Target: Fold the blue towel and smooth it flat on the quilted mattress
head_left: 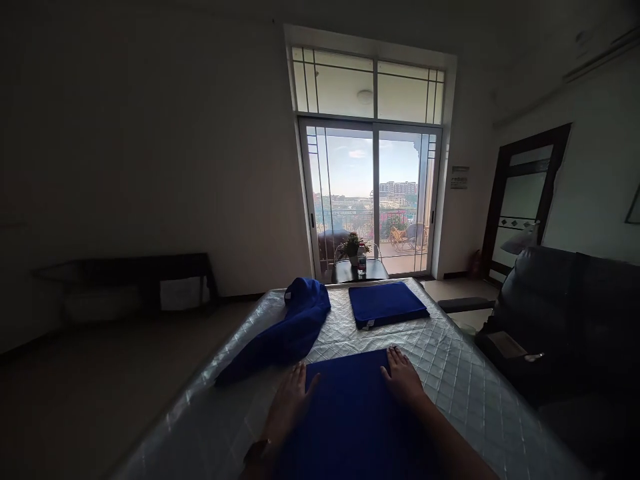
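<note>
A blue cloth (350,413) lies flat in front of me on the quilted mattress (465,373), its near part running out of the bottom of the view. My left hand (293,393) rests at its left far corner, fingers stretched out and the thumb on the cloth. At the right far corner, my right hand (403,377) lies flat with its fingers extended. Beyond the hands is a folded blue cloth (387,303) with a small white tag. To its left sits a crumpled blue cloth (295,320), trailing toward the mattress's left edge.
A small dark table (345,272) with a plant (353,245) and a bottle (362,260) stands past the mattress, before a sliding glass door (345,173). On the right is a dark armchair (565,313); a low dark piece of furniture (145,273) stands by the left wall.
</note>
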Action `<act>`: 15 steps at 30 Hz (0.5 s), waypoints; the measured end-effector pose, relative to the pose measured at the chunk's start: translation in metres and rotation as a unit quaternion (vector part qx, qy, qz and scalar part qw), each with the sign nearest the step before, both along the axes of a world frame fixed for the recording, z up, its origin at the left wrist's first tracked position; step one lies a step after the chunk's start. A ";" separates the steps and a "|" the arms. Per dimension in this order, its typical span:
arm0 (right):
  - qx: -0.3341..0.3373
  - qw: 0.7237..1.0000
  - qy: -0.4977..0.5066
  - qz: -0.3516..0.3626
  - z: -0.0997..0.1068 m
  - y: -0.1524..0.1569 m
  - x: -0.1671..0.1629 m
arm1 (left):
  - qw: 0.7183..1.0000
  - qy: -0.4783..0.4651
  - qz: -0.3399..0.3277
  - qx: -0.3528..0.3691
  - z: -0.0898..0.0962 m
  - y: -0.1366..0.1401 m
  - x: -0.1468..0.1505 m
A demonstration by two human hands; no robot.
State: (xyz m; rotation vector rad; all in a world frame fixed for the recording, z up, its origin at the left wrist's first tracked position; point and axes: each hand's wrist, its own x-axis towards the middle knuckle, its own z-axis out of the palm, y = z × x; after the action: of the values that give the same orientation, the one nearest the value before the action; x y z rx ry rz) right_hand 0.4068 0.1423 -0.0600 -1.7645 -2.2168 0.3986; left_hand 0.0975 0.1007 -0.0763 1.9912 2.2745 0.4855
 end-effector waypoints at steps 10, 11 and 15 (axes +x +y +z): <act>0.001 1.000 0.007 -0.005 0.004 -0.004 -0.002 | 1.000 0.012 -0.003 -0.001 0.005 -0.002 0.000; 0.002 1.000 0.005 -0.005 0.004 -0.003 -0.002 | 1.000 0.010 -0.004 0.000 0.005 -0.002 0.000; 0.005 1.000 -0.004 -0.009 0.003 -0.002 -0.003 | 1.000 0.005 -0.001 -0.006 0.006 -0.003 0.000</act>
State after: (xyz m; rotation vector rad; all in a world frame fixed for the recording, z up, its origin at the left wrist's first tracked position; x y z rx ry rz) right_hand 0.4039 0.1402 -0.0573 -1.7826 -2.2035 0.3757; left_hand 0.0976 0.0977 -0.0700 1.9943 2.2752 0.4610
